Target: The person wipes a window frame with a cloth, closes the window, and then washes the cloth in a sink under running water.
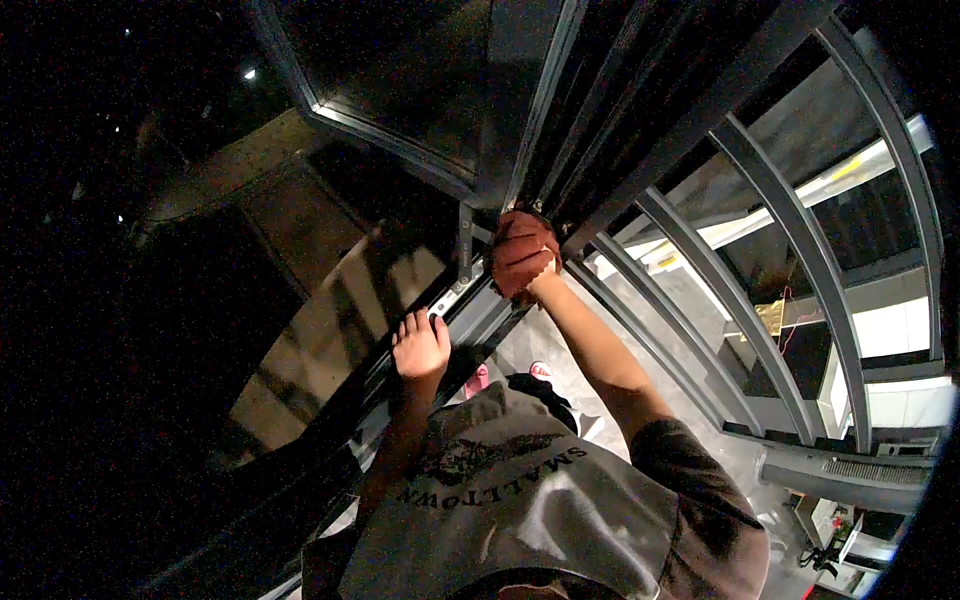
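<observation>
We take the center of the view as the center of the clock. The right hand (530, 260) lies just off center toward 1 o'clock, wrapped in a brown cloth (517, 245) (it may be a loose glove; we cannot tell). Because the wrapping hides the fingers, we cannot tell whether they pinch, clench or lie flat beneath it. The cloth sits at the corner of the window frame (480, 320), just beside a dark hinge arm (465, 240) that stands near 12 o'clock. The left hand (420, 345), bare, rests at 8 o'clock on the frame's edge, palm down, its fingers extended and slightly apart, near a pale metal strip (450, 297); we see nothing held in it. The sash (390, 140) stands open toward 11 o'clock, with darkness beyond it, and grey bars (745, 170) curve across the view from 2 to 4 o'clock. At 6 o'clock we note the wearer's shirt (540, 510).

In our judgement, work in so tight a corner favors a compact cloth, with firm fingers behind it and no loose fold to snag on the hinge arm. The left hand appears well placed as a brace; we would keep its fingers clear of the hinge arm and the body's weight on the inner side of the frame.
</observation>
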Tool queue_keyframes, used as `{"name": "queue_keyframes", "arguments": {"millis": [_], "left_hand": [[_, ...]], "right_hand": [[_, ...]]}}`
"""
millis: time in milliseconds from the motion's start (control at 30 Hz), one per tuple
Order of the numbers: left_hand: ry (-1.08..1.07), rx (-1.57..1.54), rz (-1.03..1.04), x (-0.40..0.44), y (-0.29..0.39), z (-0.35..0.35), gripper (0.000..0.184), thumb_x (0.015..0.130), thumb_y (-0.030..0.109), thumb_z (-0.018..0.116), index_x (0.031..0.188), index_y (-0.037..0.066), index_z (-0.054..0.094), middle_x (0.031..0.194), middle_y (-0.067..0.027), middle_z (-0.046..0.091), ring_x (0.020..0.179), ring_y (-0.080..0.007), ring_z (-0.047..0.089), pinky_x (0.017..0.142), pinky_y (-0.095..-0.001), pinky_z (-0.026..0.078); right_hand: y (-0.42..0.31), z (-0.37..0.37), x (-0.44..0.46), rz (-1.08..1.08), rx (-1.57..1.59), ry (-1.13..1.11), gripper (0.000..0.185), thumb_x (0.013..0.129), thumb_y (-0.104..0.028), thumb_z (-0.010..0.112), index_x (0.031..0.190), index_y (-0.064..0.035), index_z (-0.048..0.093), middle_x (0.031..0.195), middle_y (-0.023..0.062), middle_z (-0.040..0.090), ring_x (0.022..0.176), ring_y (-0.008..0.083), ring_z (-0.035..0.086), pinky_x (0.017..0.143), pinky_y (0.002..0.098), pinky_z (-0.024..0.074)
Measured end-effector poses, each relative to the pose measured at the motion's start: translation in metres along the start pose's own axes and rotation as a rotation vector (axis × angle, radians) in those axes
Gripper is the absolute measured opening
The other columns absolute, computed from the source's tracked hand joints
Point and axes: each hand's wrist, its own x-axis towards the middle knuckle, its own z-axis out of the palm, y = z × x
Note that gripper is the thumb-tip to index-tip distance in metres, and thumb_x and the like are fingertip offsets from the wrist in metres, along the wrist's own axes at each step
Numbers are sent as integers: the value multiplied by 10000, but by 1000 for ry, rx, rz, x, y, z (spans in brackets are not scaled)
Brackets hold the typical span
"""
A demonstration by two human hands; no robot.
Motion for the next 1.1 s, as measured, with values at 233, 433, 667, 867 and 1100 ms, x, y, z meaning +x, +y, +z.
{"name": "queue_keyframes", "arguments": {"millis": [233,433,667,867,1100], "left_hand": [[31,24,24,0,-2,2,283,817,270,421,966,47,511,890,-155,556,807,-320,540,691,-419,418],[14,14,17,1,-2,0,308,824,280,400,962,28,511,888,-154,552,821,-315,529,725,-416,398],[-11,-5,-6,4,-5,3,302,828,279,410,963,31,515,916,-160,544,835,-329,525,733,-420,405],[62,-189,-13,5,-7,-2,247,805,231,452,959,51,525,896,-134,540,864,-312,498,763,-399,382],[-409,-860,361,-17,31,-9,133,773,129,527,824,9,552,861,-137,557,769,-294,530,662,-380,407]], "right_hand": [[20,37,-10,-334,-1341,19,258,702,-264,448,905,-146,556,931,20,522,938,176,475,774,267,405],[-59,-16,21,345,-724,-389,186,703,-272,457,749,-169,605,816,0,571,830,182,536,690,287,440],[-75,-43,20,110,-718,-371,172,693,-276,478,661,-175,614,733,-8,585,751,185,563,636,305,457],[-28,-13,-12,27,-337,-63,299,789,-222,426,1044,-99,522,1005,77,528,982,213,475,842,296,376],[-115,-104,-45,168,983,176,655,732,-224,619,1257,3,302,1220,99,417,1155,199,354,963,328,274]]}}
